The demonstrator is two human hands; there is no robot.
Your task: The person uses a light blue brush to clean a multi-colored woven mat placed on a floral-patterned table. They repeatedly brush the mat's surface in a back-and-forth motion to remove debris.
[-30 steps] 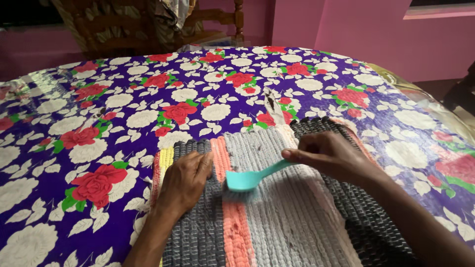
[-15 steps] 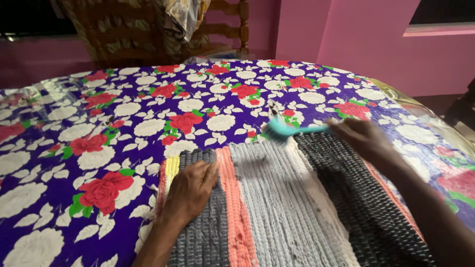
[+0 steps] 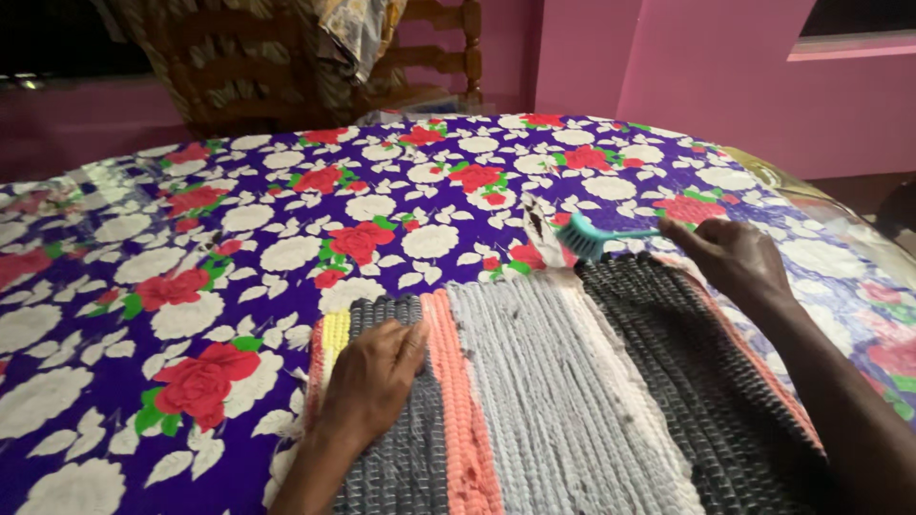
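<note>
A woven rag mat [image 3: 563, 391] in grey, salmon, white and dark stripes lies on the table in front of me. My left hand [image 3: 374, 377] presses flat on its dark grey stripe near the yellow left edge. My right hand [image 3: 730, 253] grips the handle of a teal scrub brush [image 3: 593, 235]. The brush head sits just past the mat's far edge, on the tablecloth. Small dark specks lie on the mat's light grey stripes.
The table wears a shiny purple plastic cloth [image 3: 191, 248] with red and white flowers; it has a small tear [image 3: 536, 219] beside the brush. A wooden chair [image 3: 286, 57] draped with cloth stands behind the table. Pink walls [image 3: 716, 67] close off the back.
My right hand swept the brush from the mat's middle up past its far edge, then slightly right. My left hand stayed pressed on the mat.
</note>
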